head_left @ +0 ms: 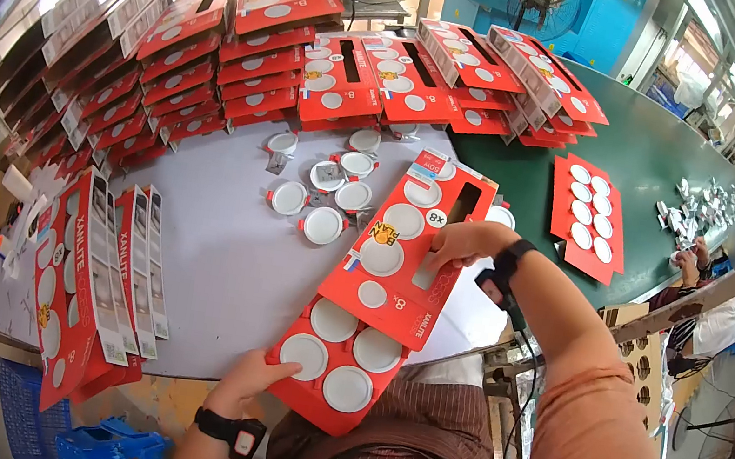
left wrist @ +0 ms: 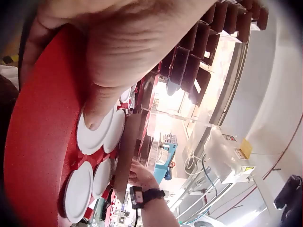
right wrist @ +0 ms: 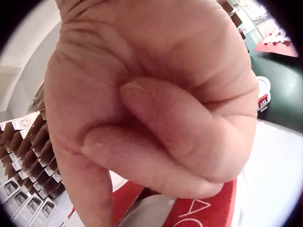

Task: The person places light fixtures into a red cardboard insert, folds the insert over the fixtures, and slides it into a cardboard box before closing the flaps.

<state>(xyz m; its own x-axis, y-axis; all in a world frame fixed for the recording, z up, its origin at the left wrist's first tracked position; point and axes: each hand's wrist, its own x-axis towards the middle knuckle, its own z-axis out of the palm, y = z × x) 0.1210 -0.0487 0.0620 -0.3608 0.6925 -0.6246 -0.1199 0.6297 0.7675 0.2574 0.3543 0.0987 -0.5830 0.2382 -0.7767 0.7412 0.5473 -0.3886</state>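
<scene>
My left hand [head_left: 251, 377] grips the lower left edge of a red card insert [head_left: 292, 392] that holds white round discs [head_left: 348, 389]. In the left wrist view its thumb [left wrist: 101, 106] lies on one disc. A printed red XANLITE carton [head_left: 410, 314] overlaps the insert's upper part, and several white circles show on its face. My right hand [head_left: 469, 241] pinches this carton beside its dark cut-out slot [head_left: 465, 202]. In the right wrist view two fingers [right wrist: 165, 118] curl toward the palm, with the carton's red face below them.
Loose white round lamps [head_left: 324, 225] lie on the pale table [head_left: 210, 282]. Stacked red cartons [head_left: 341, 85] line the back, and more cartons [head_left: 71, 282] stand at left. A filled red insert [head_left: 588, 218] rests on the green table [head_left: 526, 172]; another person's hand [head_left: 688, 263] is at right.
</scene>
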